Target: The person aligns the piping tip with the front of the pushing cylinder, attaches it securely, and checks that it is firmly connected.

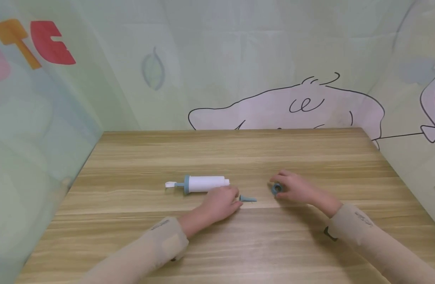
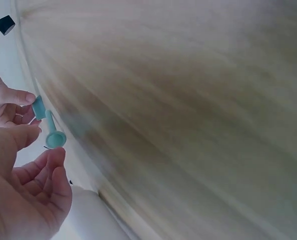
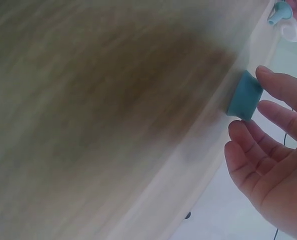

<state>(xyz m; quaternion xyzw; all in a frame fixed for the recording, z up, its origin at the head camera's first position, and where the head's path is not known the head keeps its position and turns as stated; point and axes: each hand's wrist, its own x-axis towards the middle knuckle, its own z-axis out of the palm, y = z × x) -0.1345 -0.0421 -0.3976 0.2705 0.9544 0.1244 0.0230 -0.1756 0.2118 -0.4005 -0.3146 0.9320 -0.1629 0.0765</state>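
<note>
Lying on the table, a white plunger tube (image 1: 205,184), like a large syringe, has a grey-blue end cap and a rod with a white loop at its left. My left hand (image 1: 219,203) is just below the tube's right end and partly overlaps it. Its thumb and fingers stand apart beside the flared end of a small blue nozzle (image 1: 248,198), which lies on its side with its narrow end to the right. To the right, my right hand (image 1: 296,188) has thumb and fingers round a blue ring (image 3: 245,97), whose hole faces up in the head view.
The wood-grain table (image 1: 217,150) reaches back to a printed cloth backdrop (image 1: 238,59) with a line-drawn cartoon figure. Cloth also hangs along the left and right sides. Dark wrist-camera parts (image 1: 329,234) show under the right sleeve.
</note>
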